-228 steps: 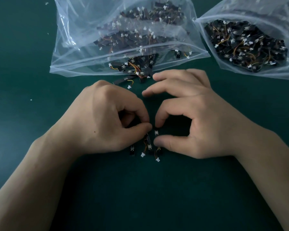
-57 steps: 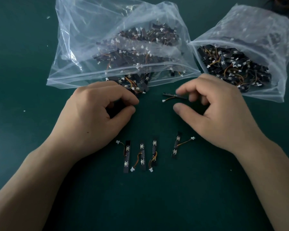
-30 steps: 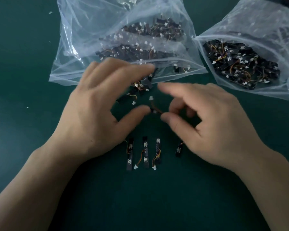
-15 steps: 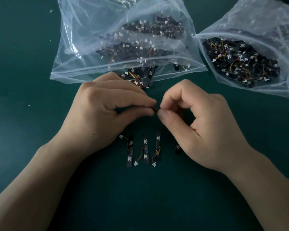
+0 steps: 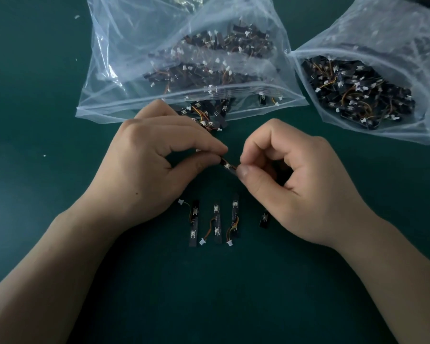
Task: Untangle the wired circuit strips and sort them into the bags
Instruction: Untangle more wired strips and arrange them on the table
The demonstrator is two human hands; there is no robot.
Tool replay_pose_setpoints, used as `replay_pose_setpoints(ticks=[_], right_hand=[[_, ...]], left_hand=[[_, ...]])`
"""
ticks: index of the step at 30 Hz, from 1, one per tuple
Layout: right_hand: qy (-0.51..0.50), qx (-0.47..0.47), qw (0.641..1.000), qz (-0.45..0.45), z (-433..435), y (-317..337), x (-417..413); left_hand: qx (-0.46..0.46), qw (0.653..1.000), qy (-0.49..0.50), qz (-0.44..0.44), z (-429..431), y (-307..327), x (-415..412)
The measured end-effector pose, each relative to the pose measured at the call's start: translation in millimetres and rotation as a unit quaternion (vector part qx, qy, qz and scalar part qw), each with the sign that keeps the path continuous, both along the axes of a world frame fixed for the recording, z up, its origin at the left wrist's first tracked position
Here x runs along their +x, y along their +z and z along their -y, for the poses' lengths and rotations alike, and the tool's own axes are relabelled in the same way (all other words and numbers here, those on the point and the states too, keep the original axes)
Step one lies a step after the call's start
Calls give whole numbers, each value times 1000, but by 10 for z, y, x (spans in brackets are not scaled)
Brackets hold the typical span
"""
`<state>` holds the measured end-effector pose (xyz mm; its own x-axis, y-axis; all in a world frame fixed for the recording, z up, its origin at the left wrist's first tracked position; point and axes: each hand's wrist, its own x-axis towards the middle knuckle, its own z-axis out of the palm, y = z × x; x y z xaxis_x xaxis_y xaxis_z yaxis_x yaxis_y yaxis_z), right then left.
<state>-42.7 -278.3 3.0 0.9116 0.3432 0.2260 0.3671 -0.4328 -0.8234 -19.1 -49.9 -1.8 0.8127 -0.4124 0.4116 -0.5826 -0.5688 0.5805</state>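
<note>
A dark green table (image 5: 35, 219) fills the frame, and wide stretches of it are seen along the left side and across the bottom between the forearms. A big bag (image 5: 124, 70) is spread over the upper centre, its mouth edge running just above the hands. A second bag (image 5: 382, 33), cut off by the right edge, is set well apart from them. The left hand (image 5: 149, 170) and right hand (image 5: 308, 189) are brought together at centre, each with thumb and forefinger curled and pinched on one end of a tilted strip (image 5: 227, 166). A tangle (image 5: 209, 115) is spilled from the big bag's mouth, just beyond the left knuckles. Three strips (image 5: 216, 223) are laid in a row below the hands, with a fourth (image 5: 264, 220) half hidden beside the right palm.
</note>
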Motion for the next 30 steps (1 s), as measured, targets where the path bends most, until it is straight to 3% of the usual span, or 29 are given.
replay_pose_setpoints(ticks=[14, 22, 26, 28, 30], right_hand=[[16, -51, 998, 21, 25, -29, 21], [-24, -171, 984, 48, 333, 8, 169], [-51, -132, 989, 48, 389, -4, 195], [-30, -93, 994, 56, 331, -1, 164], [10, -110, 992, 65, 258, -9, 120]], left_hand=[[14, 999, 19, -44, 53, 62, -49], [1, 998, 58, -32, 0, 52, -21], [3, 999, 45, -20, 11, 34, -18], [4, 999, 40, -15, 14, 25, -15], [3, 999, 39, -14, 13, 17, -12]])
